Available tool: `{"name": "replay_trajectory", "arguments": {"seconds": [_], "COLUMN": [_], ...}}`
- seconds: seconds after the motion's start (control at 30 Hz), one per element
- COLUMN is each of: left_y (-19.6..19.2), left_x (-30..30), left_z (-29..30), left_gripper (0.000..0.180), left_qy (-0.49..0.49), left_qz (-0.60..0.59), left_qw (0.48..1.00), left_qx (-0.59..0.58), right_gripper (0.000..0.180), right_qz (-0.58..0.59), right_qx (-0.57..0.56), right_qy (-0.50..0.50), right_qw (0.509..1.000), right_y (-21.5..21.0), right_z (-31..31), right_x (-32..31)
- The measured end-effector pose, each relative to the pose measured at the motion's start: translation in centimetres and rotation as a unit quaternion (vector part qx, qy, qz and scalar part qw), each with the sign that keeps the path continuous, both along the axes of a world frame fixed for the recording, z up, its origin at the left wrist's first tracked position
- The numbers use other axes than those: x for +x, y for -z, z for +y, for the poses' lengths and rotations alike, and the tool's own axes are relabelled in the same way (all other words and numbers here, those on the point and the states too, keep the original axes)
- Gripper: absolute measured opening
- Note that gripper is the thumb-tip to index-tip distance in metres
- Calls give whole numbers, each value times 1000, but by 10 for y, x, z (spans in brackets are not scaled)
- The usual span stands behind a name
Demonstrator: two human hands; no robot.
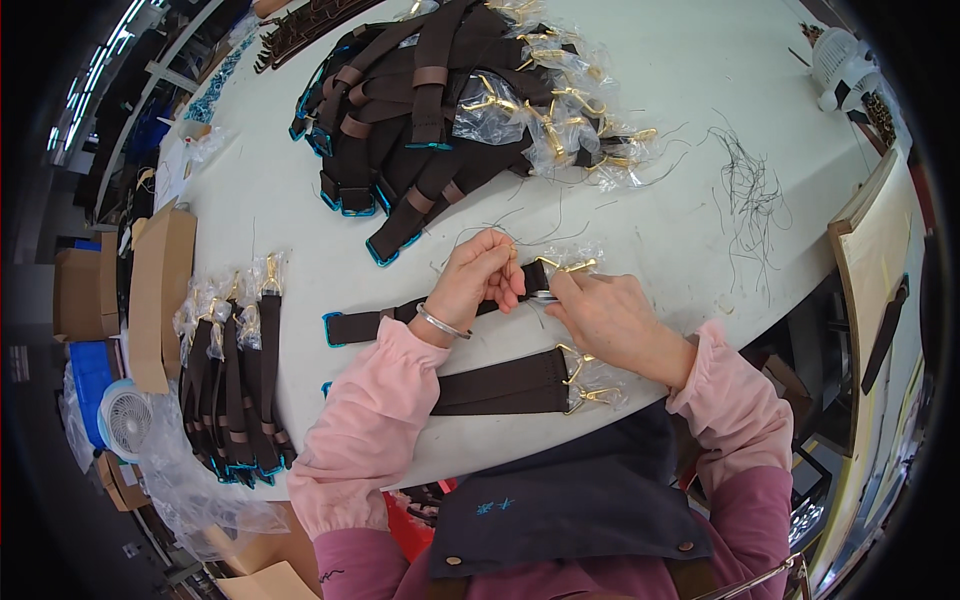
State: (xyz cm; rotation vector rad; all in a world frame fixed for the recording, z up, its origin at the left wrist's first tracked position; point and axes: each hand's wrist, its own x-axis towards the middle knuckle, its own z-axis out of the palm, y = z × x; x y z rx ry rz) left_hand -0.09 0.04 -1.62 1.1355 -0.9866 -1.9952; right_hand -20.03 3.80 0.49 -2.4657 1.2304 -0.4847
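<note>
My left hand point(478, 285) is closed in a pinch over a dark brown strap point(360, 328), its lower fingers against the webbing near the hook end. Whatever sits in the pinch is too small to make out; dark threads lie around it. My right hand point(610, 318) is closed on small silver scissors point(543, 296), mostly hidden by its fingers, with the tips at the strap's end. A gold hook point(570, 265) in clear plastic wrap is on that end, a blue-covered buckle point(330, 329) on the other. Closer to me lies another folded brown strap point(505, 384) with gold hooks point(590, 396).
A large pile of brown straps point(430, 110) with wrapped gold hooks covers the far middle of the table. Several more straps point(235, 380) lie at the left edge. Loose dark threads point(750, 200) are heaped at right. Cardboard boxes point(160, 295) and a fan point(127, 420) stand left.
</note>
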Motion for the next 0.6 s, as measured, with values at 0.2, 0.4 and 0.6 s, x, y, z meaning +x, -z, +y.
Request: {"name": "replay_trajectory", "arguments": {"seconds": [0.2,0.4,0.6], "left_y": [-3,-5,-8], "left_x": [0,0,-2], "left_z": [-2,-2,-3], "left_gripper": [16,15,15], "left_qy": [7,8,28], "left_qz": [-7,-13,-12], "left_qw": [1000,1000,1000], "left_qx": [3,10,3], "right_gripper": [23,22,20], "right_qz": [-7,-1,-2], "right_qx": [42,27,8], "right_qy": [18,23,24], "right_qw": [999,999,1000], "right_y": [3,2,6], "right_z": [2,3,4], "right_x": [0,1,3]}}
